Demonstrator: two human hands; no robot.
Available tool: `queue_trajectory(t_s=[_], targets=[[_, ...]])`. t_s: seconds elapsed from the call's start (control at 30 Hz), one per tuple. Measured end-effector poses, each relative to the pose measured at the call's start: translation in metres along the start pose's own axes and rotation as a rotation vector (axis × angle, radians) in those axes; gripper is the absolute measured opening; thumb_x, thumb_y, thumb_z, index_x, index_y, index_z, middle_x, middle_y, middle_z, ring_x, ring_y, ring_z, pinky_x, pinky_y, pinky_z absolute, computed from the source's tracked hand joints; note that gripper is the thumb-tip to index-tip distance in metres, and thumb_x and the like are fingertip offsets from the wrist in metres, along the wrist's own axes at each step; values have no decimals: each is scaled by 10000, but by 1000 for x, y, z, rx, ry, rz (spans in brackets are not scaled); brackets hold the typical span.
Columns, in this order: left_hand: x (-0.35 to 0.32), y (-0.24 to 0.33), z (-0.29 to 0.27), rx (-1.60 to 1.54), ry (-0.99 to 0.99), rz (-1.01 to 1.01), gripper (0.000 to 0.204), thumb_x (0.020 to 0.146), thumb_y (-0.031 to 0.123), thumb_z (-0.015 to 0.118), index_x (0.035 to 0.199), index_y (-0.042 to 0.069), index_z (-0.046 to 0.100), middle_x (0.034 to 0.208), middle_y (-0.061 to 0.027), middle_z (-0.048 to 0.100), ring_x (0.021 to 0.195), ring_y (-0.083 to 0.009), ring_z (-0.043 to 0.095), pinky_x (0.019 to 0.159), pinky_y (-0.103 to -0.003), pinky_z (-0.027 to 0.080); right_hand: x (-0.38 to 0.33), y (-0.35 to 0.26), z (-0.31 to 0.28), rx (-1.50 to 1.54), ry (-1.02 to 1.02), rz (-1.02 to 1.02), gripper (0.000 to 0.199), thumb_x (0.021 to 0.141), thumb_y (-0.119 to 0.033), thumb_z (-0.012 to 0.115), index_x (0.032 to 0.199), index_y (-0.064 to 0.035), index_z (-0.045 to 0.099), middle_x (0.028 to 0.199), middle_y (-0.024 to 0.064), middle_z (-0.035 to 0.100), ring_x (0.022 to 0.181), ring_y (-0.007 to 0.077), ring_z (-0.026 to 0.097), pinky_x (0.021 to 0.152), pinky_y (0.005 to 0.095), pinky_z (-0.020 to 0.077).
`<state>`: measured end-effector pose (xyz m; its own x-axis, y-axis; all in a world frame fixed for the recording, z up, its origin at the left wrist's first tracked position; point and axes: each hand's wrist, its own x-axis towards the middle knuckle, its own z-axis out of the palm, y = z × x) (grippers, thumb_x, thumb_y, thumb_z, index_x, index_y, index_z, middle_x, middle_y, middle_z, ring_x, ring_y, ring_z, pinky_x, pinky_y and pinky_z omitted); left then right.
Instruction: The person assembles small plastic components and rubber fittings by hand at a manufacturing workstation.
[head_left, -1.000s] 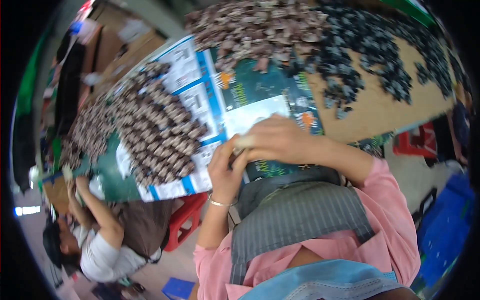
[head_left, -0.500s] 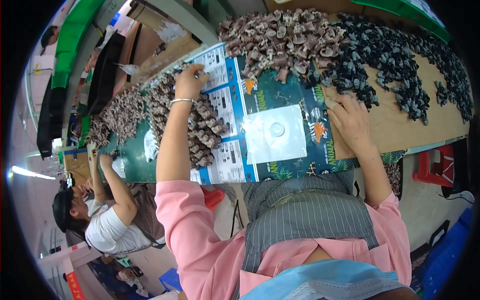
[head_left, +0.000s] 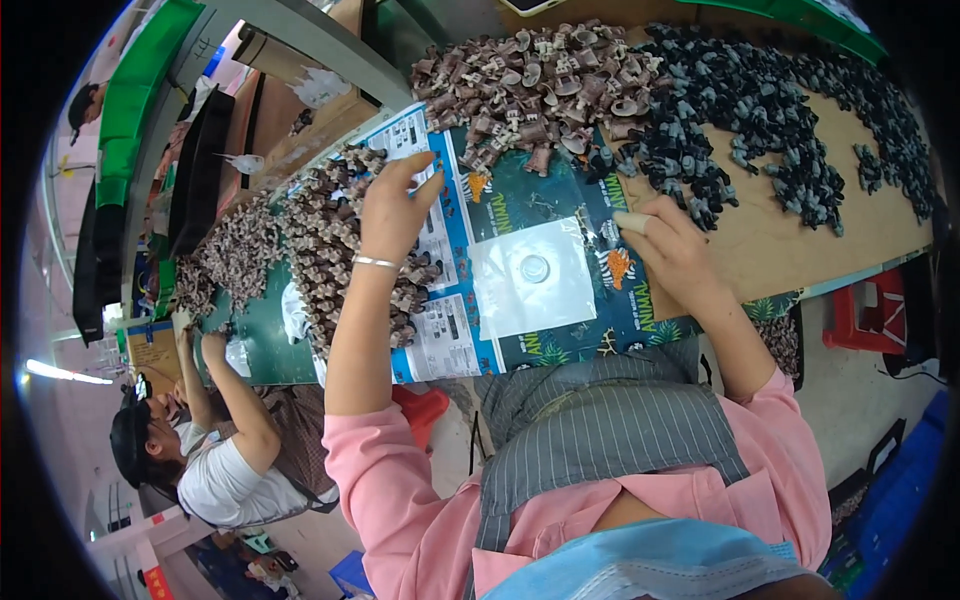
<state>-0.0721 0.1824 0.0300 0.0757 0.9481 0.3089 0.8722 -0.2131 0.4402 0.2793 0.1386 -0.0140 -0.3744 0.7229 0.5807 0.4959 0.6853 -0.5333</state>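
My left hand (head_left: 395, 210), with a bangle at the wrist, hovers over a printed sheet (head_left: 437, 325). Its thumb and forefinger are apart, and I see nothing between them. Beside it lie rows of small brown figure pieces (head_left: 335, 230). My right hand (head_left: 675, 250) is curled at the edge of the brown board, a pale cover on one fingertip. At its fingertips is a small grey-and-black plastic piece (head_left: 608, 232), partly lost against the patterned mat. Between my hands lies a clear square sheet (head_left: 510, 300) with a round clear disc (head_left: 534, 268) on it.
Brown hollow pieces (head_left: 540, 85) are heaped at the back. Grey-and-black pieces (head_left: 720, 110) spread over the brown board (head_left: 770, 250) at right. Smaller brown pieces (head_left: 235, 250) lie at far left, near a co-worker in a white shirt (head_left: 240, 480). A red stool (head_left: 860, 315) stands at right.
My left hand has moved from the brown rows right and toward me, over the printed sheet. My right hand has drawn left from the dark pile, fingers curled in, a grey-and-black piece at their tips.
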Motion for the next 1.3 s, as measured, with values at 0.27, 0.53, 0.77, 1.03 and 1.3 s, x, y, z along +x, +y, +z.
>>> queue_trajectory(t_s=[0.27,0.53,0.77,1.03,1.3], targets=[[8,22,35,-46,-166,210,241,803,120,720,1029,46,682,927,-122,603,797,-286,663,708,-372,533,-16,3,-17,-22,-165,118,237,840,-93,668,1076,-62,675,877,91,573,868,276,569,752,363,455],[-22,29,16,-137,-218,114,165,798,66,709,959,35,698,1067,-113,662,916,-301,655,806,-364,527,-11,-4,-9,-264,-93,71,236,756,-257,721,924,-98,673,972,27,575,1051,224,537,911,389,344],[-44,40,50,61,126,-135,343,837,201,703,1112,2,649,1003,-202,664,910,-371,638,800,-430,513,-5,-9,-2,-193,-148,102,179,742,-257,719,820,-114,647,933,23,578,1026,220,544,956,394,300],[-41,35,64,-126,132,-129,355,790,47,672,1143,82,649,1018,-176,595,878,-363,615,771,-420,514,7,-32,10,-113,-189,58,149,823,-227,686,926,-130,639,869,24,565,930,211,562,958,393,314],[-73,53,47,-1252,224,-546,446,851,-52,668,1282,3,571,1191,-72,620,1026,-140,620,859,-268,528,23,-53,43,-205,-269,-148,180,778,-221,737,894,-132,631,888,15,538,934,205,549,1031,482,321]])
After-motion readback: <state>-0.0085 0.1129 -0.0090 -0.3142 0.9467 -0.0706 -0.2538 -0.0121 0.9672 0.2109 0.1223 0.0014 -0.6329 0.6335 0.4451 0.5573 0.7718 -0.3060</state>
